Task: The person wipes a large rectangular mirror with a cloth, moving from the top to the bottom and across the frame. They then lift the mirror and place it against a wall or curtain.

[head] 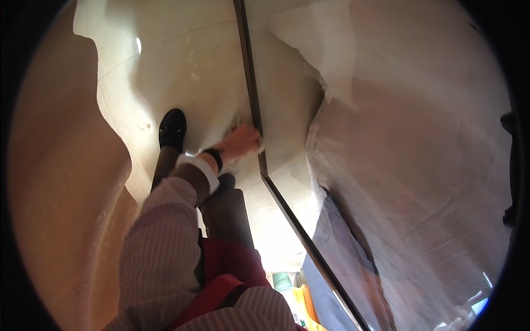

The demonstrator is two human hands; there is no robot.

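Observation:
My left hand [240, 142], blurred by motion, reaches forward over the floor. Its fingers look curled, and their tips overlap a thin metal bar [253, 91] in the picture. Contact with the bar cannot be made out, nor whether anything small is in the fingers. A dark band [214, 159] circles that wrist, above a white cuff [203, 167] and a striped sleeve [159, 244]. The bar runs from the top of the view, bends near the hand, and slants to the lower right. My right hand is out of view.
Pale sheer cloth [414, 165] fills the right side, with a bluish cloth [335, 248] at its lower edge. Tan sheeting [66, 186] hangs along the left. My black shoe [172, 128] stands on the pale floor [198, 74]. Orange and green items [306, 302] lie at the bottom.

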